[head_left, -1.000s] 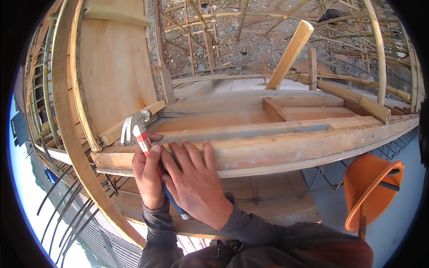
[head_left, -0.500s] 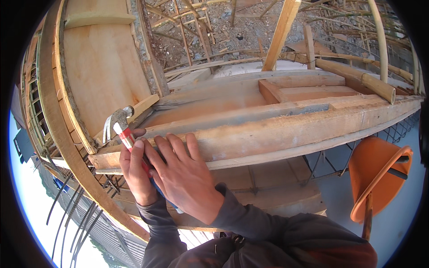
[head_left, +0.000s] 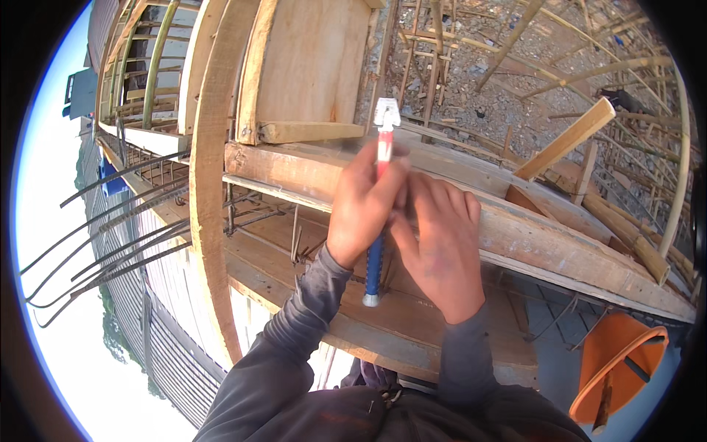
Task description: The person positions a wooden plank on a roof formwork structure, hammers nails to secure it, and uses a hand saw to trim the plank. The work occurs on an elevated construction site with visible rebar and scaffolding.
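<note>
Rubble-strewn ground [head_left: 482,110] occupies the upper right, crossed by bamboo poles [head_left: 509,46]. A grey corrugated surface [head_left: 177,368] extends along lower left, beside bright daylight sky [head_left: 59,346].

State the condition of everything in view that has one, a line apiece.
Hammer: held, its head end toward the picture's top.
Left grip: closed around the hammer.
Right grip: beside the hammer, fingers bent; contact unclear.
Wooden beam: lying lengthwise.
Plank: leaning, tilted.
Steel rods: bare, jutting out, some bent.
</note>
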`<state>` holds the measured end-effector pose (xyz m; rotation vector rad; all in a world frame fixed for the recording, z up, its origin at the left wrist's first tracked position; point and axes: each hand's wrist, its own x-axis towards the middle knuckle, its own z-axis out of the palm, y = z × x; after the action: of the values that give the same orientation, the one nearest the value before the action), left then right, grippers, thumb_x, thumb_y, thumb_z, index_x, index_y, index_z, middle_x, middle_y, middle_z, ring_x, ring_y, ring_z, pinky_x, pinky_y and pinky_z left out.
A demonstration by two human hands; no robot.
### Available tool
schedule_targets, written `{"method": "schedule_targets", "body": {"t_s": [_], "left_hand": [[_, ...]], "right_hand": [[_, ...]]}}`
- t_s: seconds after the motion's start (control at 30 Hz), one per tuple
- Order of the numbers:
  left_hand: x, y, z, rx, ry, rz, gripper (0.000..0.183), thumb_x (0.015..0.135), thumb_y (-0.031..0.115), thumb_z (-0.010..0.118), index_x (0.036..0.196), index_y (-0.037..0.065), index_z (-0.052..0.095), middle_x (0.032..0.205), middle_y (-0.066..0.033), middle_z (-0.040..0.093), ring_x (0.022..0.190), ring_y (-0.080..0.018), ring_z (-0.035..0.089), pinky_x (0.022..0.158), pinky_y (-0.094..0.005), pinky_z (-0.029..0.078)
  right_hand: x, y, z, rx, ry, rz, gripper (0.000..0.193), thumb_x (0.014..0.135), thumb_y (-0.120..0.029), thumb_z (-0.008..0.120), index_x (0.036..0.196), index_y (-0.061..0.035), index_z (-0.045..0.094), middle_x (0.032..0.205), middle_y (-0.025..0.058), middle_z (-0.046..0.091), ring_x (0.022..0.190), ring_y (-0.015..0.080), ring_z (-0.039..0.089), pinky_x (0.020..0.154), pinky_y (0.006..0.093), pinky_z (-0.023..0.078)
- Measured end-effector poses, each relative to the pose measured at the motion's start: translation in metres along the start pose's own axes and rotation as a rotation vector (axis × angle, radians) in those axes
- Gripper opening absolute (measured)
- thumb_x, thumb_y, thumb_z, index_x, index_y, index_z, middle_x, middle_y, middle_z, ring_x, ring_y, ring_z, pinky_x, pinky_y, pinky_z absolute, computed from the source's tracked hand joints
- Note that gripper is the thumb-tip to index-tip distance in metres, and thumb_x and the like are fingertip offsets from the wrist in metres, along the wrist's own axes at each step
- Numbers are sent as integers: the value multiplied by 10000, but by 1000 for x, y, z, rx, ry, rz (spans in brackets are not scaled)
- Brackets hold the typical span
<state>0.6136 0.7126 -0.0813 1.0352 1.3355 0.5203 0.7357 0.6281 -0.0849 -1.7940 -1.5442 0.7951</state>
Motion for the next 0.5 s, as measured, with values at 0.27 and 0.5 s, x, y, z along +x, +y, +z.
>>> {"method": "schedule_targets", "body": {"t_s": [0.27,0.5], "left_hand": [[8,-22,-3,228,50,208,320,948,261,656,1059,-37,621,871,-326,701,876,-523,700,806,-576,541],[15,-32,14,172,80,268,287,938,236,646,1044,-27,604,892,-326,704,887,-530,699,807,-603,531]], "right_hand": [[-6,3,12,-227,-96,13,434,1107,-248,518,1452,8,579,1383,195,641,1296,377,573,1102,505,398],[-7,7,16,-261,-51,-24,418,1098,-170,474,1427,73,562,1281,310,623,1202,511,559,1017,554,425]]}}
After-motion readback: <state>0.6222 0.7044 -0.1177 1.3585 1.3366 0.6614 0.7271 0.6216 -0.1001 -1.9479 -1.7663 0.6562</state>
